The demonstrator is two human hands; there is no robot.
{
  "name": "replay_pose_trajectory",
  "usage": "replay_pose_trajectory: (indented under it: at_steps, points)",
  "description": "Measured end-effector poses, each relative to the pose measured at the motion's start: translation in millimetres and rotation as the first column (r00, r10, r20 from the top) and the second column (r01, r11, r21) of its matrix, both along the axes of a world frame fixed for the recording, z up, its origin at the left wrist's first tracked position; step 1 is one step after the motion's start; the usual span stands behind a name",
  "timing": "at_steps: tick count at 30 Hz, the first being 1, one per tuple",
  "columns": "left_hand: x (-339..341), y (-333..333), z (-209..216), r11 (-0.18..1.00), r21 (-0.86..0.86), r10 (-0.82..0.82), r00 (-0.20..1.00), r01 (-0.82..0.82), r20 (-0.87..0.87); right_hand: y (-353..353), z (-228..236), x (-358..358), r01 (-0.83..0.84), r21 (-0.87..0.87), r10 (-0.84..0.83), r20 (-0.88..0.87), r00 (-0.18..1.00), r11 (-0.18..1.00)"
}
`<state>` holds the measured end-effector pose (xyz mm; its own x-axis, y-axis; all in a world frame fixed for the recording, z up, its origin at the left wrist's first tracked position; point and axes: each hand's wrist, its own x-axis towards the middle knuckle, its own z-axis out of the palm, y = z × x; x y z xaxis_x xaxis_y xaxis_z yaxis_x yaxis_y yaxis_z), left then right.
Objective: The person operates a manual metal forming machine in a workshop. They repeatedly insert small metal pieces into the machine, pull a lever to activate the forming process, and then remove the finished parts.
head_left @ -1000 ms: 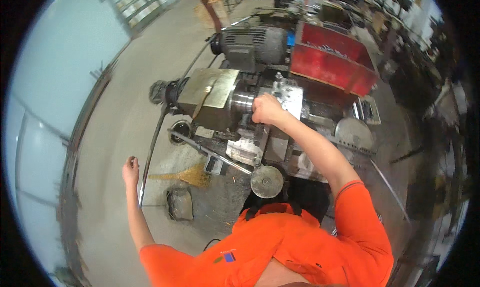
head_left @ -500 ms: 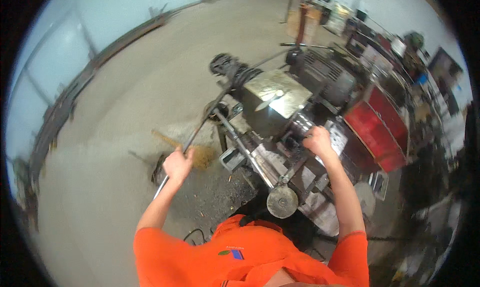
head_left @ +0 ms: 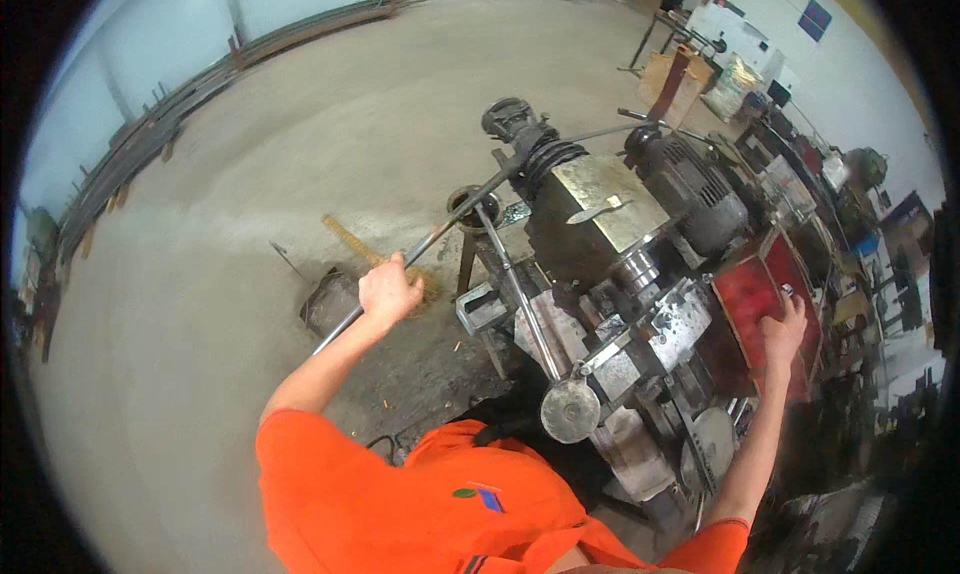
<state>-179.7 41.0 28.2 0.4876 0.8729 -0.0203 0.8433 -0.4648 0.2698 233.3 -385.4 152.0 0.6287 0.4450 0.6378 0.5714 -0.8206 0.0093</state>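
My left hand (head_left: 390,290) is wrapped round a long steel bar (head_left: 440,230), which slants from the lower left up to the machine's far end. My right hand (head_left: 783,331) is over a red metal panel or box (head_left: 752,299) at the machine's right. Between its fingertips is a small shiny metal piece (head_left: 787,290), too small to name. In the middle stands a lathe-like machine (head_left: 570,224) with a bare steel spindle end (head_left: 637,271). A flat metal tool (head_left: 597,211) lies on its top cover. Nearest me is a round metal handwheel or knob (head_left: 570,411).
An electric motor (head_left: 695,189) sits behind the machine. A broom (head_left: 360,242) and a dark bin (head_left: 330,302) are on the floor at left. Long metal stock (head_left: 200,89) lies along the far wall. A cluttered bench (head_left: 800,189) runs along the right.
My right hand has moved from the spindle area rightward to the red panel, with a small metal piece now at its fingertips. My left hand stays on the bar. The view has shifted.
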Motion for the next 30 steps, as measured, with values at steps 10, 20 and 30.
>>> replay_pose_trajectory:
  at_steps: [10,20,30]
  points:
    - [55,-25,32,0.728,0.205,-0.678,0.731,0.654,0.080,-67,-33,-91,0.043,0.239,0.053,-0.382,0.923,0.970]
    - [192,-97,-72,0.391,-0.288,-0.780,0.481,0.874,0.400,-249,-123,-250,0.627,0.182,-0.339,-0.711,0.616,0.758]
    - [203,-110,-66,0.375,-0.431,-0.852,0.489,0.821,0.188,-293,-304,-384,0.712,-0.309,-0.531,-0.841,0.105,0.631]
